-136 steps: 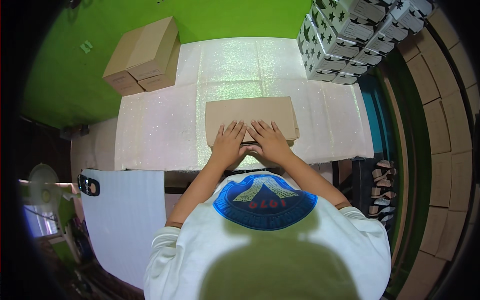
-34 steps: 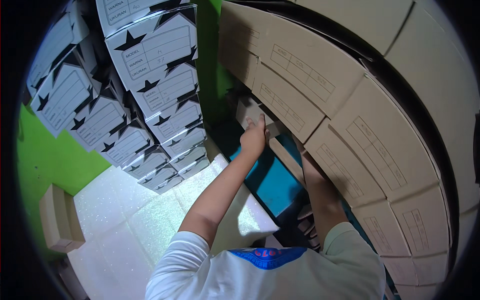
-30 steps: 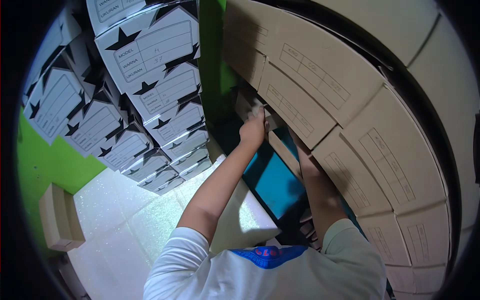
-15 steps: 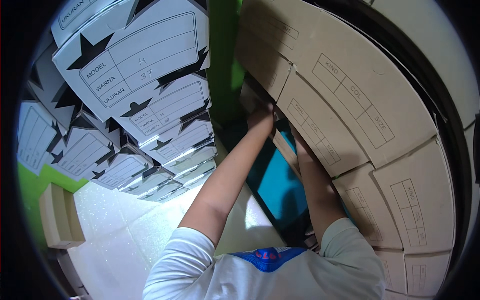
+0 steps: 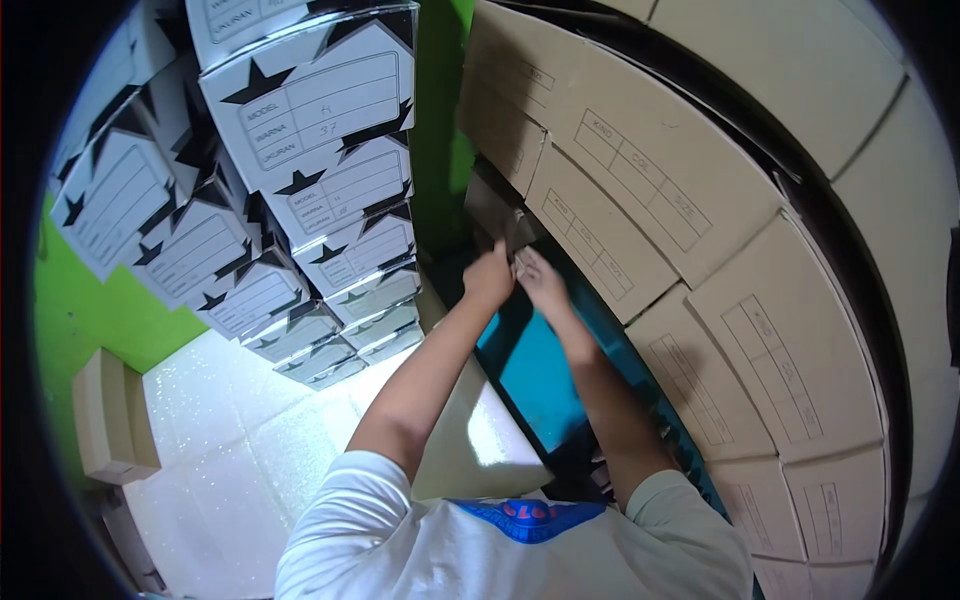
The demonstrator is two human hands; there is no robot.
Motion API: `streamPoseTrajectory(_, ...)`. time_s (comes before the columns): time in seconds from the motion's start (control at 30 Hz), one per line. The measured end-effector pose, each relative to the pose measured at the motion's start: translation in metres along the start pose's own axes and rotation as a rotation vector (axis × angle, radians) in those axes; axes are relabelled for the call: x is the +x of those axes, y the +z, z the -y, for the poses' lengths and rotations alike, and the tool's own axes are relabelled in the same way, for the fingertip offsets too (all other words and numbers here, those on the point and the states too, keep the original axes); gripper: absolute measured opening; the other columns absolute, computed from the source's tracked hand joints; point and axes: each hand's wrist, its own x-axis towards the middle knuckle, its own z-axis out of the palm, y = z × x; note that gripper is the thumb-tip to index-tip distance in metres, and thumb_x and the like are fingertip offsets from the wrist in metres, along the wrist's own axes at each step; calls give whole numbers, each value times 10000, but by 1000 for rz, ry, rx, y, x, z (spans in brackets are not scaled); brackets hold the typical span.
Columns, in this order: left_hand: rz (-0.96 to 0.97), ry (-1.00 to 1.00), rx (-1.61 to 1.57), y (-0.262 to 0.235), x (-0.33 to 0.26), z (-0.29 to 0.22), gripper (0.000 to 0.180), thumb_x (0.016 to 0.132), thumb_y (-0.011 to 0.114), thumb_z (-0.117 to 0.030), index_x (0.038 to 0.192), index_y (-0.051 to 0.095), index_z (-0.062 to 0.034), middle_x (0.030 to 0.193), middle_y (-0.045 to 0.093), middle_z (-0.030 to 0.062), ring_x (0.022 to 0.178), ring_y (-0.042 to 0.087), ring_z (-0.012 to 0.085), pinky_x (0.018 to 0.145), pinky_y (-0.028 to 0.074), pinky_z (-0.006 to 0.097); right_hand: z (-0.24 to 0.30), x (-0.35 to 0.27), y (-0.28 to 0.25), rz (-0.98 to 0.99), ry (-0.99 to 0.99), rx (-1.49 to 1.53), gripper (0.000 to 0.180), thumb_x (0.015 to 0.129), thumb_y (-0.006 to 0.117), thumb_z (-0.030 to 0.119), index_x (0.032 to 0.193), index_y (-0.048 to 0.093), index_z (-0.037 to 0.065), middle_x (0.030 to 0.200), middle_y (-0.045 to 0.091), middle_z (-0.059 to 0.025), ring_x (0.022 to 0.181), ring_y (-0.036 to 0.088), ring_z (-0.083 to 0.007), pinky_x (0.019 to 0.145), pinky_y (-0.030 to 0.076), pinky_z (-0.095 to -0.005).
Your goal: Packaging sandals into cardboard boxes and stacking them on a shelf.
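Working the corner gap, a half-curled left hand (image 5: 488, 281) and blurred right hand (image 5: 544, 287) crowd the dark grey box (image 5: 494, 207) above a flat teal surface (image 5: 528, 392), apparently kept close by stacked brown cardboard boxes (image 5: 640, 185), their grip impossible to tell.

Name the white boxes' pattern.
Black stars on the white boxes, best seen in the head view.

Right hand (image 5: 543, 286) emerged, now beside left hand (image 5: 488, 280)

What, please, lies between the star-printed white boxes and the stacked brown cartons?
The head view shows a green wall strip, a teal surface, a shadowed box-like object, the left hand and right hand.
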Motion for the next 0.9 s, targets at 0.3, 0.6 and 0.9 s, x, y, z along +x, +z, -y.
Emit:
streamPoseTrajectory(0.3, 239, -51, -81, -15, -208, 62, 681, 763, 607, -280, 1335, 299, -75, 1236, 455, 234, 1032, 531, 355, 856, 446, 384, -14, -174, 43, 413, 122, -293, 507, 816, 605, 188, 1272, 423, 65, 1163, 529, -191, 1004, 569, -283, 813, 469, -331)
streamPoseTrajectory(0.6, 66, -135, -175, -42, -370, 97, 491, 787, 584, -292, 1186, 468, -31, 1137, 521, 176, 1016, 527, 337, 856, 432, 391, -13, -291, 87, 483, 79, -364, 433, 841, 571, 188, 1243, 467, 67, 1188, 532, -176, 1108, 513, -279, 909, 412, -330)
streamPoseTrajectory(0.9, 18, -277, -244, -46, -500, 111, 386, 772, 614, -266, 1072, 560, -29, 1080, 554, 178, 1020, 519, 333, 870, 424, 391, -21, -371, 119, 587, 182, -226, 422, 841, 577, 104, 1239, 460, 28, 1151, 560, -154, 1030, 559, -183, 884, 427, -292)
